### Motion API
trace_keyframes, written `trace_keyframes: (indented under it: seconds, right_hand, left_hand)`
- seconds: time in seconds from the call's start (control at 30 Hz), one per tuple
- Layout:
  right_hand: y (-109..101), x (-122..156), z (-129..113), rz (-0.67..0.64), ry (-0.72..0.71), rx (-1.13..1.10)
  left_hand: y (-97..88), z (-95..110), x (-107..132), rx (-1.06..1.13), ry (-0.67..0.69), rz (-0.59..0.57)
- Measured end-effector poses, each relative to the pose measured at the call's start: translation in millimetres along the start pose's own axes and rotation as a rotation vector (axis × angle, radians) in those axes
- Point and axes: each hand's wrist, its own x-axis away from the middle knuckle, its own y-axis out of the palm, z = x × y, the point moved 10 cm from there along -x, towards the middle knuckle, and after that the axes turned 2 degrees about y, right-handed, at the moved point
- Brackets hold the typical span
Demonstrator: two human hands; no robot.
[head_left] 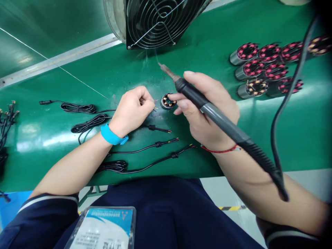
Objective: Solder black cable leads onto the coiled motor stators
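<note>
Right hand [209, 129]: fingers and thumb close around the grip of the soldering iron [223, 121]. The tip points up and away toward the fan [160, 24], clear of the workpiece. Left hand [132, 112]: thumb and forefinger pinch together, with thin wire ends [155, 109] projecting beside them. The full contents of this grip are hidden. A fine pale strand [77, 82] runs to the left hand from the upper left.

The wound core [165, 103] stands on the green bench [207, 58], between the hands and just beside the right fingertips; contact cannot be confirmed.

Handling, as judged by appearance: the wound core is probably rigid and dense for its size, with a smooth outer wall that may slip. Hold it by that wall; treat the copper windings as fragile. The wire ends are likely light, limp and easily bent; pinch them on the insulation. The soldering iron is likely light, with a trailing cord [275, 114] that may drag. Hold it by the dark grip only; regard the metal tip as hot. The 3 cable ends [166, 142] nearby appear flexible; take hold behind the collars.
</note>
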Motion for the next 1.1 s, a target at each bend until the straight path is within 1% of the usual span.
trace_keyframes:
  seconds: [0.1,0.17,0.27,0.37,0.43,0.53,0.67,0.87,1.03,1.1]
  right_hand:
    - [8,-1,2,-0.036,0.032,0.011]
    - [13,-4,0,-0.060,0.013,0.066]
    - [24,-9,-1,-0.135,-0.019,0.123]
    - [35,-13,3,-0.201,-0.001,0.096]
    - [39,-14,7,-0.219,0.017,0.058]
    - [40,-15,11,-0.200,0.017,0.018]
    - [38,-15,16,-0.161,0.027,0.022]
    - [33,-17,23,-0.146,0.114,0.023]
    - [35,-18,19,-0.115,0.025,0.060]
    - [33,-19,16,-0.107,0.010,0.070]
  left_hand:
    - [-0.5,1,0,-0.005,0.011,0.001]
    - [-0.9,1,0,-0.011,0.013,0.002]
    - [-1.4,1,0,-0.019,0.010,0.002]
    - [-1.1,1,0,-0.017,0.002,-0.001]
    - [-1.0,1,0,-0.019,-0.003,-0.001]
    - [-1.3,0,-1,-0.019,-0.007,0.003]
    - [-2.6,0,-2,0.016,0.012,0.005]
    - [-7.4,2,-2,0.063,0.055,0.020]
    - [0.1,10,1,0.012,0.113,-0.042]
    - [2.3,12,2,-0.018,0.132,-0.050]
